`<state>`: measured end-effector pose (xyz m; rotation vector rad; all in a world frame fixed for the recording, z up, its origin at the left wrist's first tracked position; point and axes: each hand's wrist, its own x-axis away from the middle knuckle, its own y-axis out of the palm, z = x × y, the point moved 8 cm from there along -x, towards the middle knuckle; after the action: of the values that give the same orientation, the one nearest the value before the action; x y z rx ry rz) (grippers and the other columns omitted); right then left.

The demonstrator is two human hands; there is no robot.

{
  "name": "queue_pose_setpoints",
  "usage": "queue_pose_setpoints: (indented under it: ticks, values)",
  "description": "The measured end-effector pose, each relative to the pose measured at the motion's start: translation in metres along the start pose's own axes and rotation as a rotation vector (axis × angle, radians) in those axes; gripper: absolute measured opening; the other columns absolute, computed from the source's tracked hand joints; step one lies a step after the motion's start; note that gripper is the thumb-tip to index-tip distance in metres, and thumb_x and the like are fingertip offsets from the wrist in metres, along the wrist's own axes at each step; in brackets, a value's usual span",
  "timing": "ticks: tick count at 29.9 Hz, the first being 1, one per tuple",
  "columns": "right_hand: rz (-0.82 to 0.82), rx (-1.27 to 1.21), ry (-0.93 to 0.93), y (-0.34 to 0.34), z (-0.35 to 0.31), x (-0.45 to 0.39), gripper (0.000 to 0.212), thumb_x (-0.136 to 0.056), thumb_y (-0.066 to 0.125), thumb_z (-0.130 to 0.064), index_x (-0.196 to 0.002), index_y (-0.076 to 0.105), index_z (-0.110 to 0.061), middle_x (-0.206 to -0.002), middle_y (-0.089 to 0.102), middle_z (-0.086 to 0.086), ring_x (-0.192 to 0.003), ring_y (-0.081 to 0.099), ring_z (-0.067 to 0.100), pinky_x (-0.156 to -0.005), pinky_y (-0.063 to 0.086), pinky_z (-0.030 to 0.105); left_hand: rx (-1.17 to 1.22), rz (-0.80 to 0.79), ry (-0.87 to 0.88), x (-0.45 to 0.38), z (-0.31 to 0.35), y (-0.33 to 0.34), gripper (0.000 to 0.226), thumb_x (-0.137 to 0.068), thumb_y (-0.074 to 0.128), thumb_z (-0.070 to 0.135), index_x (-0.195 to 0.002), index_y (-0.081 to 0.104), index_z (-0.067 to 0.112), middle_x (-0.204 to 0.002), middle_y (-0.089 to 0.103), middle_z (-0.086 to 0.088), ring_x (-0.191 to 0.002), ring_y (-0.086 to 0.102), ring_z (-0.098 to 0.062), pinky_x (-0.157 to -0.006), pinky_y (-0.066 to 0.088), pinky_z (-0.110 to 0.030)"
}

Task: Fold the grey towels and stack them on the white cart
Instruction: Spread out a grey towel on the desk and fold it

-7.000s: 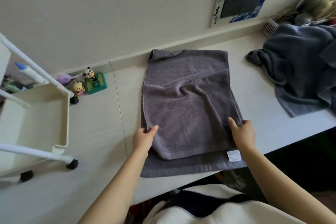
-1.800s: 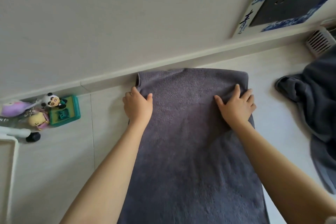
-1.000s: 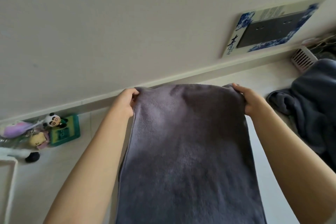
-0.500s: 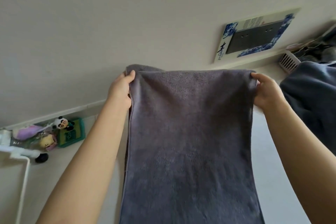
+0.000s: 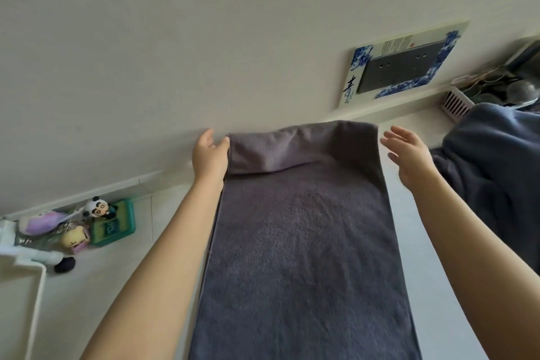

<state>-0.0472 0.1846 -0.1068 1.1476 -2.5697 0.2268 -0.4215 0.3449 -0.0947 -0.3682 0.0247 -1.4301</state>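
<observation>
The grey towel (image 5: 301,242) is soft terry cloth with a matt, nubby pile. The desk (image 5: 117,272) looks smooth and pale with a faint wood grain, and the cart (image 5: 29,260) rail is glossy white plastic. The little figures (image 5: 96,207) look like shiny moulded plastic.

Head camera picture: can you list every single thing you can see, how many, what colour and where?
Towel: one, grey, lying long on the counter in the middle, far end flopped over toward the person.
Towel pile: one heap, blue-grey, right side of the counter.
Counter: one, white, under it all.
Cart: one, white, left edge, only partly in view.
Toys: a small cluster, panda, yellow and purple figures with a green box, far left by the wall.
Socket plate: one, dark with a blue-and-white frame, on the wall.
Basket: one, pale pink, far right.
Left hand: at the towel's far left corner.
Right hand: open, beside the towel's far right corner.
</observation>
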Motion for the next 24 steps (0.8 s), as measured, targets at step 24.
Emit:
queue_pose_setpoints:
  ticks: [24]
  values:
    - [-0.128,1.466,-0.277,-0.005,0.178,0.183,0.069,-0.09,-0.002,-0.063,-0.148,0.021,-0.032,-0.156,0.021,0.002,-0.144,0.015,0.025,-0.115,-0.001,0.039,-1.227,-0.354,0.421,0.19,-0.179,-0.04,0.063,-0.096,0.009,0.054,-0.143,0.036,0.022,-0.149,0.037,-0.011,-0.136,0.032,-0.03,-0.108,0.024,-0.054]
